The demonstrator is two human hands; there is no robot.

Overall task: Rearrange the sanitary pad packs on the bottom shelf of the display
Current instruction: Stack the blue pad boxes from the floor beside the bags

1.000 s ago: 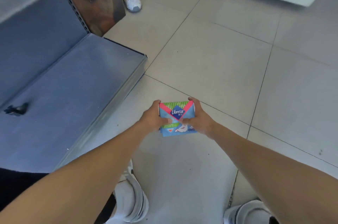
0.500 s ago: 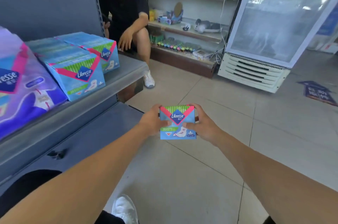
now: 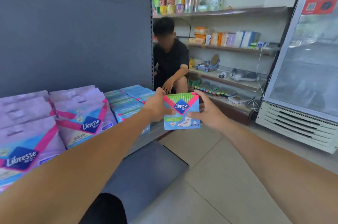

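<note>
A person holds one blue Libresse sanitary pad pack (image 3: 181, 111) upright in the air with both arms stretched forward. The left hand (image 3: 157, 105) grips the pack's left edge, thumb across the printed front and fingers curled behind. The right hand (image 3: 206, 112) grips the right edge the same way, its thumb pressed on the front near the logo and its forefinger hooked over the top corner. The pack faces the holder, with the green striped band uppermost and the pink chevron below it.

The pack hangs just off the right end of a grey display shelf (image 3: 155, 128), apart from the goods there. On that shelf lie rows of matching blue packs (image 3: 126, 104), partly hidden by the left forearm, and to their left stand larger purple Libresse packs (image 3: 82, 116), blurred at the near edge. The bottom shelf (image 3: 146, 170), a bare grey deck, lies lower down beneath the left arm. A dark grey back panel (image 3: 76, 26) rises behind the goods.

Beyond the shelf end a second person in a black shirt (image 3: 171, 59) sits low. Wall shelves (image 3: 230, 48) of small goods run behind, and a glass-door cooler (image 3: 309, 70) stands at the right on the pale tiled floor (image 3: 210, 178).
</note>
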